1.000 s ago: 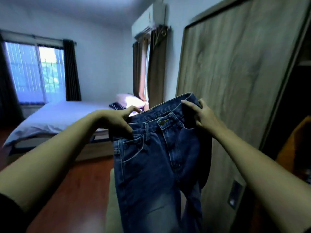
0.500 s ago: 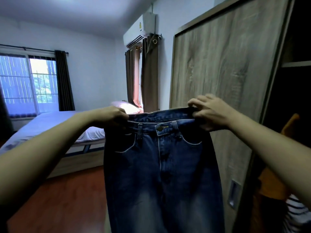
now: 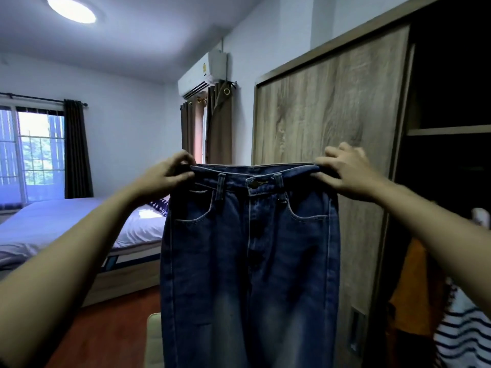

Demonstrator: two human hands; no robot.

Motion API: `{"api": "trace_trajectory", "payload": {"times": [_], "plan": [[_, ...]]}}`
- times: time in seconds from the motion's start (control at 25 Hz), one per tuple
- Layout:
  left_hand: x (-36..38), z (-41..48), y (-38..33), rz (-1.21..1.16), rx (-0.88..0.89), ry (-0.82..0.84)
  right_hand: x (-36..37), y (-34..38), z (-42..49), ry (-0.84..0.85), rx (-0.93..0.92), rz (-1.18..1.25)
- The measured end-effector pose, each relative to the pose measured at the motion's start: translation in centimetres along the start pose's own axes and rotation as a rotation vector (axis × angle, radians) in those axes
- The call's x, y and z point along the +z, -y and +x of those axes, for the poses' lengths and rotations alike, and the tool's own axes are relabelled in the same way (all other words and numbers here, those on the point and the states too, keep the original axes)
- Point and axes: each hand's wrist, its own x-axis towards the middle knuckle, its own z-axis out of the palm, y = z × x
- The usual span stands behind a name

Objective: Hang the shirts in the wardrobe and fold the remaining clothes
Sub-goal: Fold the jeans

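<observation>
As both hands (image 3: 166, 176) (image 3: 345, 175) pinch them, jeans (image 3: 249, 248) hang between.

- Bed with pale wooden frame (image 3: 127, 277), left, far side: it is covered by a white sheet (image 3: 66, 224). A dark blue pillow with a white pattern (image 3: 160, 205) is laid at its right end. A crumpled grey cover (image 3: 13, 254) is seen at its near left edge.
- Reddish-brown wooden floor (image 3: 101, 335), near left: the bed is stood on it. A pale cream padded item (image 3: 154, 338), not identifiable, is seen at the near edge.
- Wooden shelf (image 3: 449, 130), far right: it is fixed inside the dark open side of the wood-grain wardrobe (image 3: 332, 115). Its contents cannot be made out.
</observation>
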Motion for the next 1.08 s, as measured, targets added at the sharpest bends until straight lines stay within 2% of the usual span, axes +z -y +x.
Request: {"api": "trace_trajectory", "payload": {"times": [0.04, 0.12, 0.2, 0.28, 0.32, 0.36, 0.44, 0.56, 0.6, 0.64, 0.68, 0.76, 0.84, 0.88, 0.96, 1.08], "plan": [[0.4, -0.6, -0.5, -0.052, -0.027, -0.030, 0.6, 0.7, -0.2, 0.027, 0.107, 0.130], [0.9, -0.9, -1.1, -0.093, 0.001, -0.115, 2.1, 1.3, -0.1, -0.078, 0.259, 0.437], [0.6, -0.3, -1.0, -0.001, 0.045, -0.288, 2.4, 1.7, 0.7, -0.209, 0.372, 0.623], [-0.3, 1.1, -1.5, -0.120, -0.082, -0.466, 2.0, 1.7, 1.9, -0.354, 0.465, 0.803], [-0.3, 1.4, -1.3, -0.181, -0.161, -0.494, 1.9, 2.0, 2.1, -0.410, 0.478, 0.910], [-0.2, 1.3, -1.2, -0.168, -0.213, -0.476, 2.1, 2.4, 2.1, -0.430, 0.489, 1.000], [-0.1, 0.5, -0.7, -0.145, -0.208, -0.384, 2.2, 2.9, 1.4, -0.404, 0.466, 1.090], [-0.5, -0.5, -2.0, -0.606, -0.026, -0.290, 1.3, 2.8, 0.5, -0.384, 0.364, 1.322], [-0.5, -0.6, -2.0, -0.744, -0.015, -0.278, 1.0, 2.6, 0.6, -0.351, 0.352, 1.414], [-0.3, -0.4, -2.0, -0.862, -0.047, -0.256, 0.9, 2.7, 0.9, -0.303, 0.383, 1.484], [0.3, -0.2, -1.8, -0.907, -0.152, -0.219, 1.3, 2.9, 1.2, -0.256, 0.464, 1.499], [1.8, 0.7, -1.1, -0.800, -0.433, -0.154, 3.4, 3.6, 2.2, -0.158, 0.767, 1.410], [3.4, 2.0, -1.2, -0.561, -0.635, -0.226, 5.7, 4.3, 3.2, -0.088, 1.016, 1.358], [4.2, 2.7, -1.6, -0.458, -0.663, -0.290, 6.3, 4.7, 3.7, -0.086, 1.079, 1.378], [5.4, 3.9, -3.8, -0.345, -0.597, -0.396, 6.1, 5.4, 4.8, -0.107, 1.095, 1.438], [6.3, 5.1, -6.9, -0.328, -0.420, -0.476, 4.0, 7.0, 6.8, -0.171, 0.945, 1.514]]}}
